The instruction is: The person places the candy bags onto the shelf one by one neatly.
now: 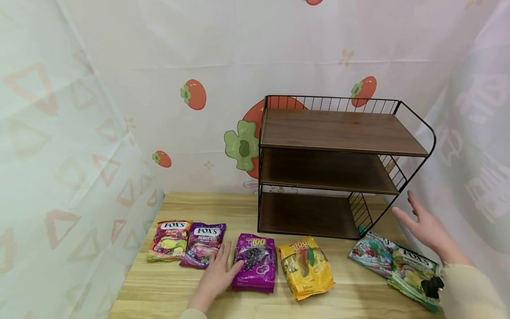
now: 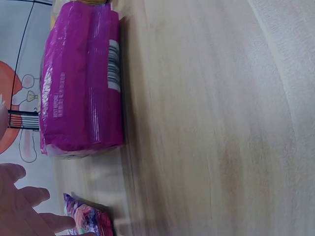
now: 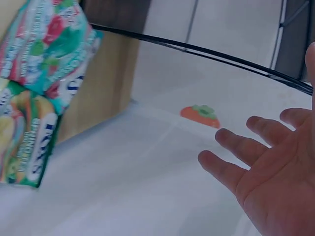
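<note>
My left hand (image 1: pixel 217 275) hovers or rests between the purple Fox's berries candy bag (image 1: pixel 205 243) and the magenta Lot 100 grape candy bag (image 1: pixel 255 262), fingers spread and holding nothing. In the left wrist view, its fingertips point toward the berries bag (image 2: pixel 88 219), apart from the grape bag (image 2: pixel 81 81). On the right, my right hand (image 1: pixel 424 225) is raised beside the rack's side, palm and fingers spread, nothing in it. Below it lie a teal Fox's candy bag (image 1: pixel 372 252) and a green Fox's fruit candy bag (image 1: pixel 412 274), partly overlapping.
A three-tier black wire rack (image 1: pixel 311 212) with brown wooden shelves stands at the back right of the wooden table (image 1: pixel 235 212). A yellow Lot 100 candy bag (image 1: pixel 306 268) lies in front of it. An orange Fox's fruits bag (image 1: pixel 170 240) lies at far left. Printed cloth surrounds the table.
</note>
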A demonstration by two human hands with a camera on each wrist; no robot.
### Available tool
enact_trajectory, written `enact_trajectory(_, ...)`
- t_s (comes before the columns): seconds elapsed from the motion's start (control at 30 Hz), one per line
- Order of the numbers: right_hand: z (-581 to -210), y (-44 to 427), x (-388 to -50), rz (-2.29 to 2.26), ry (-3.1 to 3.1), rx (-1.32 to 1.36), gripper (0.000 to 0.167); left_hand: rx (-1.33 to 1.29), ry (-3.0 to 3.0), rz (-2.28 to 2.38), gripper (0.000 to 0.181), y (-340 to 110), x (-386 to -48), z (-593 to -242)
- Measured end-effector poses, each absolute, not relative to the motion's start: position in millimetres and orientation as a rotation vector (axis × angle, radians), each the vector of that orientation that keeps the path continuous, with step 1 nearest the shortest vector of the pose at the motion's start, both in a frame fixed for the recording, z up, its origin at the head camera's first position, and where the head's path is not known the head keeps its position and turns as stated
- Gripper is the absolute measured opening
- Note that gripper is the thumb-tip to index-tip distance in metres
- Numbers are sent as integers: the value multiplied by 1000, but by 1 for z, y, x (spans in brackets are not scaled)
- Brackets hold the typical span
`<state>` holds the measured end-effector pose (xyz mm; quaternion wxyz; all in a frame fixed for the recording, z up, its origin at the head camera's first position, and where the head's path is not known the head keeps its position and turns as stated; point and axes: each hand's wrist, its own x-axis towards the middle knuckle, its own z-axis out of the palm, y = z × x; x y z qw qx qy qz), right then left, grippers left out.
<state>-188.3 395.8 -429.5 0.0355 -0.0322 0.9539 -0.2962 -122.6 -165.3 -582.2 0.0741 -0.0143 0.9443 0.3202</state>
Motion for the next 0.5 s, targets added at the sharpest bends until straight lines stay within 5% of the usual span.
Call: enact_trajectory(0.5, -395, 378, -219, -1142, 2898, -64, 82, -95, 2719, 1165, 93, -155, -123, -591)
